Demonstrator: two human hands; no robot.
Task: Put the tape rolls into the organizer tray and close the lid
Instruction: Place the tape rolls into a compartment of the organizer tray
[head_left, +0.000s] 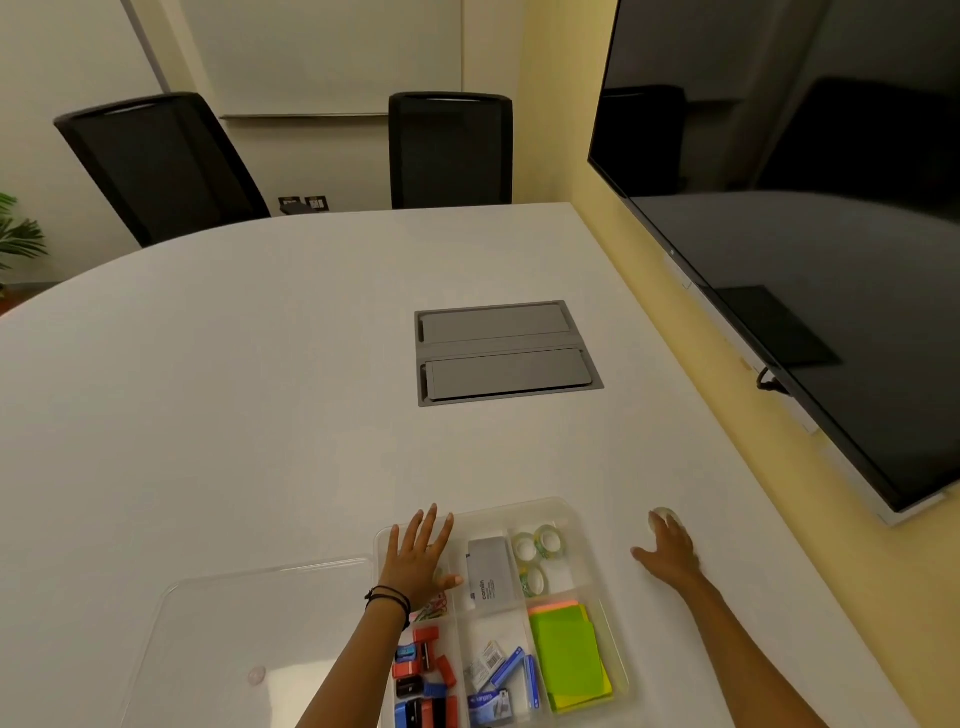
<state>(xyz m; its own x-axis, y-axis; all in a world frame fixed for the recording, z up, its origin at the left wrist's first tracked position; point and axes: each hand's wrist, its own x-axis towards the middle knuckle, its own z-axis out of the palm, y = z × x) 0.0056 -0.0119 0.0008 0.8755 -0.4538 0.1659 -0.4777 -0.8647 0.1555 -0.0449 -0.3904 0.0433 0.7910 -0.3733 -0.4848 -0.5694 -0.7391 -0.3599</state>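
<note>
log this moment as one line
left hand: flat on tray | right hand: reaching tape roll on table | lid: off

— Where are the hands?
— Left hand (415, 558) lies flat on the organizer tray (582, 525); right hand (670, 551) reaches a tape roll (664, 515) on the table (260, 389).
— The lid (249, 623)?
— Off, beside the tray.

A clear plastic organizer tray (582, 525) and its transparent plastic lid (249, 623) sit on a smooth, matt white table (260, 389). A brushed grey metal panel (506, 353) is set flush into the tabletop.
</note>
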